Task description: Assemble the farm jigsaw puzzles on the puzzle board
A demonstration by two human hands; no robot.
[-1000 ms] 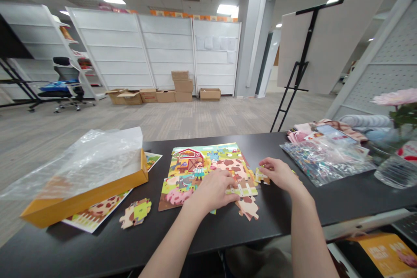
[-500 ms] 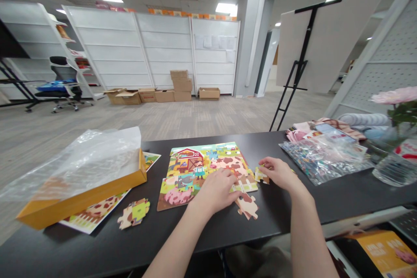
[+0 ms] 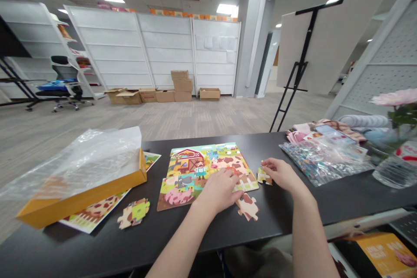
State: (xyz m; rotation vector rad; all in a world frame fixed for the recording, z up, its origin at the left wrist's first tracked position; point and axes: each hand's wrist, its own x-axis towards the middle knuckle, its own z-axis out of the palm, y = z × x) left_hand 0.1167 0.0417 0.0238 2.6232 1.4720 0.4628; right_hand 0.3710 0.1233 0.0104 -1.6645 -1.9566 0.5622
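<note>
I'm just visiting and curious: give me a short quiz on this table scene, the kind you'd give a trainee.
1. What building appears on the farm jigsaw puzzle?
2. True or false: the left hand rests on the puzzle.
3. What is nearest the right hand? A) the yellow box B) a loose jigsaw piece C) the pink flower

Key: 1. A red barn. 2. True. 3. B.

On the black table (image 3: pixel 276 221), the left hand (image 3: pixel 219 191) rests on a farm-scene jigsaw puzzle (image 3: pixel 185 182), with a loose cow-patterned piece (image 3: pixel 247 206) just below it, while the right hand (image 3: pixel 282 177) touches a small jigsaw piece (image 3: pixel 263 177) beside the puzzle.
</note>
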